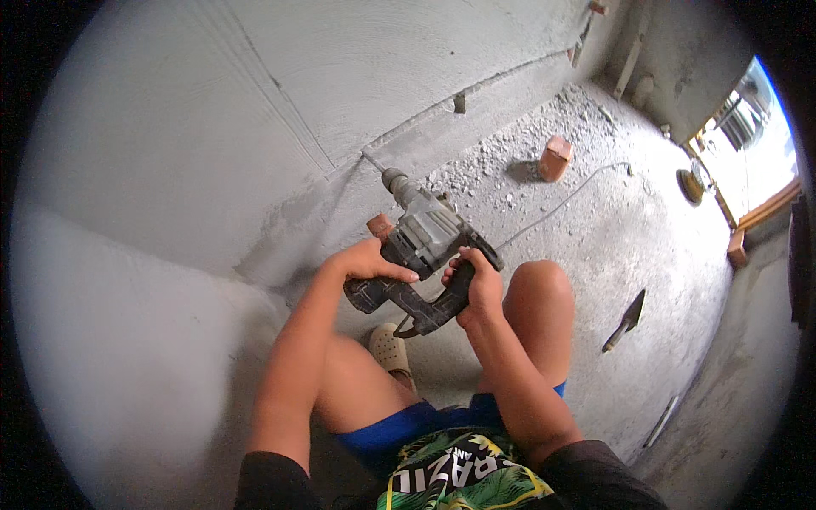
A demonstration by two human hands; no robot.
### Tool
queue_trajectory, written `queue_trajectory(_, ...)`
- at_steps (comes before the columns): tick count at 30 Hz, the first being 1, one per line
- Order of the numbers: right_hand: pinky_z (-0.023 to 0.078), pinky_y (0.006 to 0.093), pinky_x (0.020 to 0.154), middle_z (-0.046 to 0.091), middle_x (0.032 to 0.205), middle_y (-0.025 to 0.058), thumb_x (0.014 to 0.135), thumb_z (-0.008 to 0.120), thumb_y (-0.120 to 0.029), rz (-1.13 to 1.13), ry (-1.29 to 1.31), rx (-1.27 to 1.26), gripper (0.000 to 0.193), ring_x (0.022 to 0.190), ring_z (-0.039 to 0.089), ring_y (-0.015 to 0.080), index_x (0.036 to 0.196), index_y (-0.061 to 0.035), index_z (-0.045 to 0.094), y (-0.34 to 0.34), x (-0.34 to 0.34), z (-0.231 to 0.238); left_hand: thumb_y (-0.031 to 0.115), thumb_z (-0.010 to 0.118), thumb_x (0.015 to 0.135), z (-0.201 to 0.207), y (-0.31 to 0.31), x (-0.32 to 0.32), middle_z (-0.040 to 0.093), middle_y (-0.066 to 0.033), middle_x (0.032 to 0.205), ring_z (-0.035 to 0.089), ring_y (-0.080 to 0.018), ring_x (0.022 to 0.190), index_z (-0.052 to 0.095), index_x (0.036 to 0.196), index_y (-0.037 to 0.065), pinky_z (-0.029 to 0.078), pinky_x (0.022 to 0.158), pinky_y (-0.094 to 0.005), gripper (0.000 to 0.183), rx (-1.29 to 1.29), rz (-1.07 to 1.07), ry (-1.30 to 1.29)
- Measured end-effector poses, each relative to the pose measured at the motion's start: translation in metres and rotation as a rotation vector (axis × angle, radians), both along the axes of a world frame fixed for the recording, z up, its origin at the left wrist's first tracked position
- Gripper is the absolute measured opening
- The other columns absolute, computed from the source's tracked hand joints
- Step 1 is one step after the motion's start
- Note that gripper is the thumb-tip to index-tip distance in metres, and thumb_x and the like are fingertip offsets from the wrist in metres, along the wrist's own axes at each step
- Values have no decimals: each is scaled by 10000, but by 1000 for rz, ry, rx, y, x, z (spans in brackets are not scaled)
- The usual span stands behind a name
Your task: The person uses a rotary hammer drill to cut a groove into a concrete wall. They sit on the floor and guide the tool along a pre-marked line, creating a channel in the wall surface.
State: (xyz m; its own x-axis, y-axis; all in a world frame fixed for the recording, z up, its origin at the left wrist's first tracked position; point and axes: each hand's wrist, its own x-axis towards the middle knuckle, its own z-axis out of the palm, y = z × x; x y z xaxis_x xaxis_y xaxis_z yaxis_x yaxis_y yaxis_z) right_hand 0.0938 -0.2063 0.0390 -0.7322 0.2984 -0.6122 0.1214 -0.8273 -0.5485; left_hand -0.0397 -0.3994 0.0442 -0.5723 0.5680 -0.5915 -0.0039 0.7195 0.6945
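A grey and black rotary hammer drill (pixel 429 234) is held between my two hands, pointing up and away to the left. My left hand (pixel 365 262) is closed on the side of its body, the thumb lying across the black housing. At the rear handle, the fingers of my right hand (pixel 478 285) are wrapped round the black grip. The thin drill bit (pixel 372 161) meets the plastered wall (pixel 195 127) near the lower end of some scored lines; whether it is in the plaster I cannot tell.
Rubble (pixel 510 157) lies along the wall's foot, with an upright brick (pixel 556 159) in it. Another brick piece (pixel 380 225) sits beside the drill. A grey cable (pixel 569 200) crosses the floor. To the right lie a pointed trowel (pixel 627 320) and a thin strip (pixel 661 421). A bright doorway (pixel 756 144) opens beyond.
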Motion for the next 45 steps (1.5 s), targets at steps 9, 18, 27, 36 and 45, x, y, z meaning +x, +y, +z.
queue_trajectory(9, 503, 362, 582, 581, 662, 84, 834, 671, -433, 9, 86, -251, 382, 596, 581, 227, 771, -75, 552, -63, 2, -30, 544, 912, 584, -16, -62, 4, 729, -144, 978, 698, -248, 905, 714, 1036, -37, 542, 824, -349, 762, -218, -21, 331)
queue_trajectory(18, 473, 345, 565, 540, 670, 72, 851, 659, -398, 19, 31, -167, 337, 583, 548, 209, 802, -89, 535, -105, 27, -66, 586, 907, 534, -35, -100, 28, 726, -180, 988, 703, -279, 900, 711, 1035, -49, 544, 835, -378, 833, -164, -47, 191)
queue_trajectory(27, 493, 330, 590, 547, 703, 50, 832, 652, -207, 8, -1, -115, 145, 602, 539, 187, 851, -102, 553, -115, 37, -76, 641, 897, 502, -35, -106, 38, 717, -190, 1031, 698, -299, 939, 708, 1045, -40, 543, 858, -389, 891, -187, -54, 177)
queue_trajectory(36, 499, 346, 597, 541, 708, 58, 867, 618, -206, 37, 8, -150, 141, 618, 545, 200, 873, -87, 541, -110, 47, -77, 686, 887, 455, -40, -99, 44, 698, -243, 1074, 695, -326, 988, 685, 1042, -84, 540, 902, -398, 989, -269, -64, 299)
queue_trajectory(45, 509, 358, 602, 537, 701, 63, 896, 589, -227, 40, -5, -165, 157, 614, 545, 205, 900, -81, 532, -109, 40, -94, 642, 899, 466, -50, -98, 33, 696, -237, 1095, 693, -321, 987, 671, 1067, -92, 542, 890, -391, 976, -256, -79, 206)
